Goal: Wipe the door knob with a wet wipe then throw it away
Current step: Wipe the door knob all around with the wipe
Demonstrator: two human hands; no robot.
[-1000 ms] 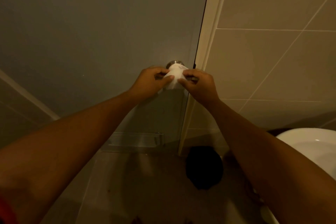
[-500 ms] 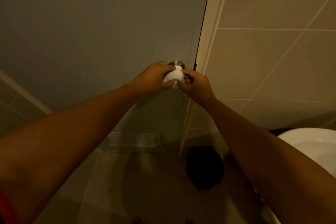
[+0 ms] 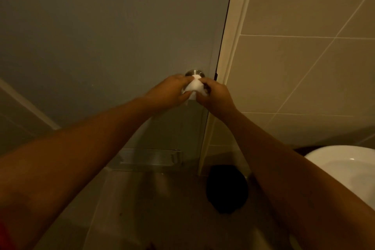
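Grey door (image 3: 101, 36) fills most of my head view, with tiled wall (image 3: 294, 77) to its right, a white basin (image 3: 345, 168) at the lower right and a dark bin (image 3: 227, 189) on the floor below the frame.

Both my hands meet at the knob (image 3: 193, 72), of which only the metal top shows. My left hand (image 3: 168, 92) and right hand (image 3: 215, 95) each have their fingers pinched on the wipe (image 3: 193, 88), which is bunched over the knob's front.

I judge the wipe soft, light, damp and easily torn, so it is best gripped by its gathered folds, wrapped around the knob. Smooth metal may let it slip.
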